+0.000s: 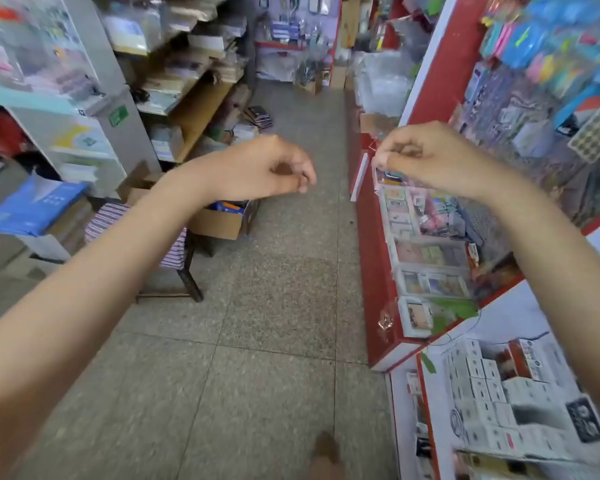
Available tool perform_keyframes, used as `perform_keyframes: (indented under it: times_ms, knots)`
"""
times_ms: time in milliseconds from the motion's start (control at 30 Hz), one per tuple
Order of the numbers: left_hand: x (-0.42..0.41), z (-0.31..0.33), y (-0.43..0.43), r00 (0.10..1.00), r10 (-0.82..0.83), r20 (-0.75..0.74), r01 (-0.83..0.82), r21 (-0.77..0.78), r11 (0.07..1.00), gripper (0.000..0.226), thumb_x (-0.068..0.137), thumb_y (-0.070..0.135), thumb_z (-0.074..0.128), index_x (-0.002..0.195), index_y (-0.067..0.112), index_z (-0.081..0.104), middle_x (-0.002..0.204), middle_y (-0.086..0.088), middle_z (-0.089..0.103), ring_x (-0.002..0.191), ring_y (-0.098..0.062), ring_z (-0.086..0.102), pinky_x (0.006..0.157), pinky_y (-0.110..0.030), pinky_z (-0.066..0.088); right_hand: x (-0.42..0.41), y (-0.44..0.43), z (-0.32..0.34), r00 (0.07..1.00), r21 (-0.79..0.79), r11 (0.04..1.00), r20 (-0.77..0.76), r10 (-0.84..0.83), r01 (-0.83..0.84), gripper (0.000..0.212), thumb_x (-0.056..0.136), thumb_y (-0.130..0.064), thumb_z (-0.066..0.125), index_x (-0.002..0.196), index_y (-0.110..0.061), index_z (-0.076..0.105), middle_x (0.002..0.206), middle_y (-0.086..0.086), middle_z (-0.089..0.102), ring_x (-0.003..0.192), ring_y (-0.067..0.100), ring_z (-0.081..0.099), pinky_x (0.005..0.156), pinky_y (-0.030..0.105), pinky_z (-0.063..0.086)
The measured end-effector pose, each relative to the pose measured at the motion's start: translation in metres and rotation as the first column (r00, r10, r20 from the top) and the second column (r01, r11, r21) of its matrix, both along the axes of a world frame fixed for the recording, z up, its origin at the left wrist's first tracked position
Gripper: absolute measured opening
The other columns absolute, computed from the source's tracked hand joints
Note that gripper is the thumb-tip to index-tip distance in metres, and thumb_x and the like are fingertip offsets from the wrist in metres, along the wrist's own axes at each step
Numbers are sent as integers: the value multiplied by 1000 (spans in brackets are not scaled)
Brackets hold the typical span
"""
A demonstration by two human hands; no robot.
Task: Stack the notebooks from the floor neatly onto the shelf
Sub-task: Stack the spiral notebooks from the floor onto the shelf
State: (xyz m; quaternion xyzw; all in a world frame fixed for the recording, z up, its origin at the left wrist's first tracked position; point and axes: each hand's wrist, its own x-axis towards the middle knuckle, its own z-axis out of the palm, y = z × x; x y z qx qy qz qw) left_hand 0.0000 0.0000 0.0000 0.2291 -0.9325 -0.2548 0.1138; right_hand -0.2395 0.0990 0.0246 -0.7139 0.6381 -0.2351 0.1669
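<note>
Left hand [267, 168] and right hand [430, 157] are held up, loosely curled, nothing gripped | cardboard box [219, 225] is filled with blue packs, beside striped stool [136, 233] | notebooks [258, 116] are piled on floor [274, 306] by wooden shelf [196, 119], well beyond both hands.

Grey speckled tiled floor [274, 306]: small stack of dark-covered notebooks [259, 116] lies far back left, at foot of brown wooden shelf unit [201, 110]. Shelf boards carry blurred paper stacks. Nearer, on floor: open brown cardboard box [222, 221], beside dark-legged stool with striped cloth [175, 252]. Red-and-white display counter [378, 271] stands right.
</note>
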Motion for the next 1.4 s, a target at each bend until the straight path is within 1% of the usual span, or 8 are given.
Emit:
perform_keyframes:
  times_ms: [200, 333, 533, 867, 1067, 1167, 1300, 1400]
  knots:
    - [-33, -55, -39, 996, 12, 84, -11, -7, 1000, 15, 90, 12, 57, 99, 12, 68, 91, -3, 70, 86, -19, 65, 83, -39, 50, -31, -51, -46, 998, 26, 998, 21, -65, 64, 16, 92, -14, 56, 97, -8, 69, 96, 7, 70, 83, 13, 64, 75, 18, 49]
    - [-68, -91, -79, 998, 35, 51, -34, -20, 999, 15, 90, 10, 58, 101, 9, 68, 93, 0, 70, 83, -15, 63, 80, -31, 48, -79, -100, -75, 994, -1, 996, 74, -85, 85, 16, 91, -14, 56, 97, -6, 68, 97, 12, 69, 88, 24, 67, 83, 34, 50]
    - [-137, -122, -148, 996, 85, 33, -85, 9, 996, 18, 90, 12, 57, 103, 12, 68, 99, 1, 68, 84, -9, 60, 70, -21, 39, -147, -179, -110, 989, -8, 995, 111, -97, 98, 12, 90, -13, 55, 89, -12, 67, 88, 11, 69, 78, 17, 62, 72, 24, 45]
    - [-203, -126, -280, 990, 131, 60, -132, 12, 991, 17, 91, 17, 55, 103, 20, 67, 105, 4, 67, 87, -12, 64, 78, -31, 49, -225, -316, -124, 990, 82, 994, 112, -82, 73, 13, 91, -19, 53, 87, -20, 66, 82, -9, 64, 75, 6, 56, 69, 25, 42]
    - [-223, -136, -387, 985, 169, 31, -169, -4, 986, 19, 92, 16, 54, 106, 15, 67, 103, 3, 66, 91, -18, 63, 79, -34, 50, -249, -420, -128, 998, 74, 997, 63, -19, 14, 14, 93, -20, 53, 87, -20, 66, 80, -16, 60, 72, -6, 53, 66, 13, 37]
    - [-233, -136, -455, 988, 157, -4, -157, -28, 987, 21, 92, 19, 51, 106, 14, 67, 104, 1, 67, 91, -19, 63, 82, -35, 50, -258, -485, -126, 999, 38, 999, 41, -30, 28, 14, 92, -20, 54, 90, -16, 68, 88, -8, 65, 82, 4, 58, 77, 22, 43]
    - [-252, -126, -538, 993, 119, 6, -118, -18, 993, 20, 92, 13, 53, 106, 12, 66, 106, -1, 67, 88, -16, 61, 78, -30, 46, -267, -563, -113, 998, 39, 998, 41, -53, 51, 12, 93, -19, 55, 90, -20, 66, 87, -8, 63, 78, -4, 55, 70, 10, 38]
    - [-273, -117, -595, 995, 100, 18, -99, -49, 994, 21, 92, 12, 54, 108, 12, 66, 107, -2, 67, 94, -19, 62, 81, -30, 46, -280, -615, -106, 998, 58, 997, 35, -51, 49, 12, 93, -18, 54, 88, -24, 63, 86, -9, 63, 79, 2, 55, 72, 16, 39]
